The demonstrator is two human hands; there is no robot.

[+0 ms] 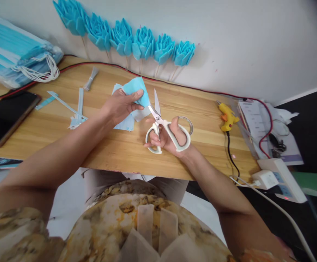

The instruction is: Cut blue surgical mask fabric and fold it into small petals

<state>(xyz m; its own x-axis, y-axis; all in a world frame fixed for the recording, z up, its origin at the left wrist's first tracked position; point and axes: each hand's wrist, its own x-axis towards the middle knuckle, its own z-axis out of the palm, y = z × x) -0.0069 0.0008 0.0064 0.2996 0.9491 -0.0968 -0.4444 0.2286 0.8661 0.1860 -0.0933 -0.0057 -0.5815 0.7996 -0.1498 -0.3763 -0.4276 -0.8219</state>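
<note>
Pinched between the thumb and fingers of my left hand (121,106) is a piece of light blue mask fabric (136,86), raised over the table. My right hand (169,141) holds white-handled scissors (158,119), thumb and fingers through the loops. The blades are spread apart. One blade reaches the lower right edge of the fabric, partly hidden by it; the other points away to the side. Beneath my hands lie pale blue and white fabric pieces (125,125). Cut mask strips (80,103) lie to the left of my left hand.
Several blue fabric flowers (121,36) on sticks lean along the wall. Stacked face masks (16,47) and a phone (9,114) are at left. A yellow glue gun (228,116), papers (253,120) and a power strip (286,182) are at right. A red-black cable (196,88) runs along the back.
</note>
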